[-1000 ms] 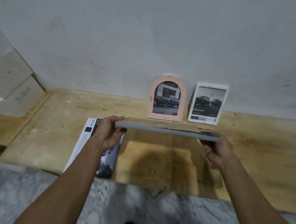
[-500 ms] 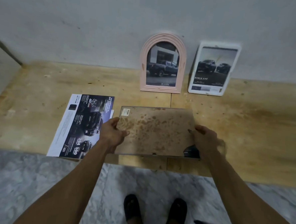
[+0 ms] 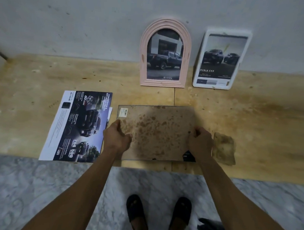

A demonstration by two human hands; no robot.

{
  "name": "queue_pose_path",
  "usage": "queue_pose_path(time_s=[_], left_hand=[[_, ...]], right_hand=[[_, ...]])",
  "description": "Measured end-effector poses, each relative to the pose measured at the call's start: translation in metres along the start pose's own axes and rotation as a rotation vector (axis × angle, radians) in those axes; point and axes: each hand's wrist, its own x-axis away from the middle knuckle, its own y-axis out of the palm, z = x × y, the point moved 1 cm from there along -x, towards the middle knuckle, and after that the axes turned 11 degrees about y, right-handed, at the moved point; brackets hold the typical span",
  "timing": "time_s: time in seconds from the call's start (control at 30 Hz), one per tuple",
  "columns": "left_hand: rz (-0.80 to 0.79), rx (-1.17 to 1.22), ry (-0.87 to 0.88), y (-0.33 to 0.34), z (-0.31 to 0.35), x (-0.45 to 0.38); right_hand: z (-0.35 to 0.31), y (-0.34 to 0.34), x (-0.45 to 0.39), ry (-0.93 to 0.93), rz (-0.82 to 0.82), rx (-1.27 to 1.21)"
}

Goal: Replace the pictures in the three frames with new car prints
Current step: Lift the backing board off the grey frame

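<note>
L hand (image 3: 117, 137) & R hand (image 3: 200, 143) grip short ends of face-down frame (image 3: 157, 133); long axis runs L–R, car brochure (image 3: 79, 126) just left.

The flat rectangular frame with the brown-stained backing board (image 3: 157, 133), held edge-on in the air a second ago, now lies back-up on the wooden tabletop (image 3: 254, 121). The left hand (image 3: 117, 136) and right hand (image 3: 200, 142) have come down with it and still grip its two short sides. A stained brown pad (image 3: 224, 148) now shows just beside the right hand.
</note>
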Motion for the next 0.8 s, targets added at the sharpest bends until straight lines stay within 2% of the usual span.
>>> queue_pose_path(time_s=[0.13,0.27,0.4,0.53,0.63,0.8], left_hand=[[-0.003,-0.277,0.209,0.002,0.002,-0.007],[-0.090,-0.412,0.326,0.013,0.003,-0.019],[-0.212,-0.422,0.310,0.021,-0.002,-0.027],[-0.211,-0.426,0.296,0.026,-0.007,-0.027],[-0.214,-0.422,0.299,0.029,-0.009,-0.027],[-0.209,-0.415,0.301,0.029,-0.011,-0.027]], right_hand=[[0.002,0.008,0.022,0.169,0.100,-0.011],[0.004,0.017,0.048,0.344,0.087,-0.041],[-0.004,0.021,0.048,0.451,0.093,-0.169],[-0.011,0.016,0.040,0.595,0.148,-0.401],[-0.004,0.015,0.035,0.633,0.196,-0.493],[-0.004,0.012,0.026,0.608,0.072,-0.471]])
